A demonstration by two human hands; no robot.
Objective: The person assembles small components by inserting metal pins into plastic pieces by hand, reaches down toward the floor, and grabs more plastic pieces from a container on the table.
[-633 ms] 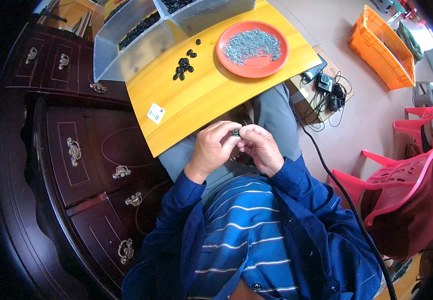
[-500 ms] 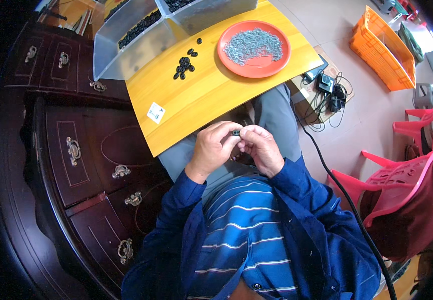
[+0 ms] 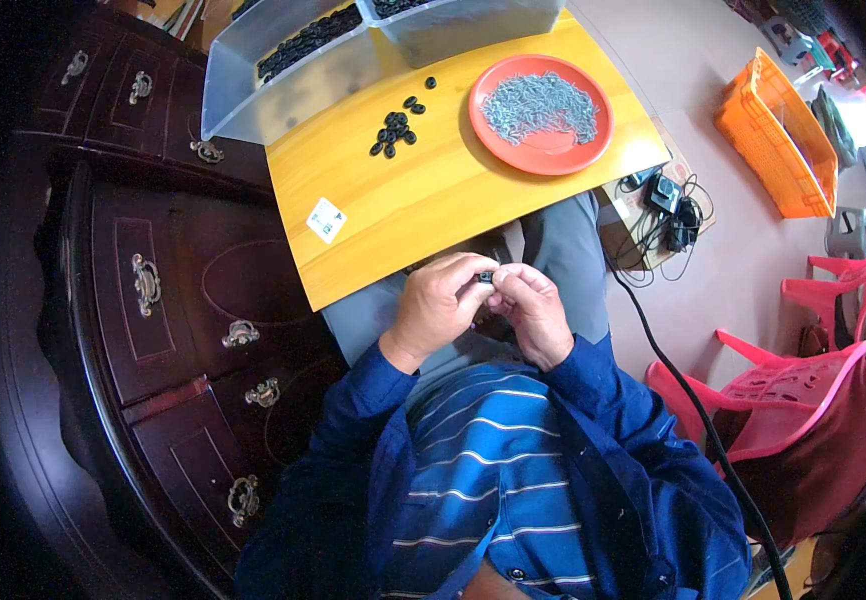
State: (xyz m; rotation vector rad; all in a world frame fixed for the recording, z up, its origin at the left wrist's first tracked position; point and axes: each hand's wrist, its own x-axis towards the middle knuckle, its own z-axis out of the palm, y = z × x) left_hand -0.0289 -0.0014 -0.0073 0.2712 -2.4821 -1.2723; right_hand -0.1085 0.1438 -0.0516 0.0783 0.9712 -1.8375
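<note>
Between thumb and forefinger my left hand [image 3: 438, 308] pinches a small black oval part [image 3: 485, 277] above my lap. My right hand [image 3: 536, 316] is closed, its fingertips pressed together against the right end of that part; anything else in them is too small to make out. Beyond the hands, a loose cluster of similar black oval parts [image 3: 394, 130] lies on the yellow wooden board [image 3: 353, 270]. To the right on the board stands a red plate [image 3: 545, 160] with a heap of small silvery screw-like pieces [image 3: 538, 105].
Clear plastic bins [image 3: 328, 85] with many black parts stand at the far left. A white label [image 3: 326, 220] lies on the board. Dark wooden drawers [image 3: 183, 290] flank my left. A black cable [image 3: 668, 370], an orange crate [image 3: 778, 140] and pink chairs [image 3: 788, 390] are on my right.
The whole view has shifted a little, so the board and plate appear lower and further right. Both hands keep their hold at the black part, with only slight finger movement.
</note>
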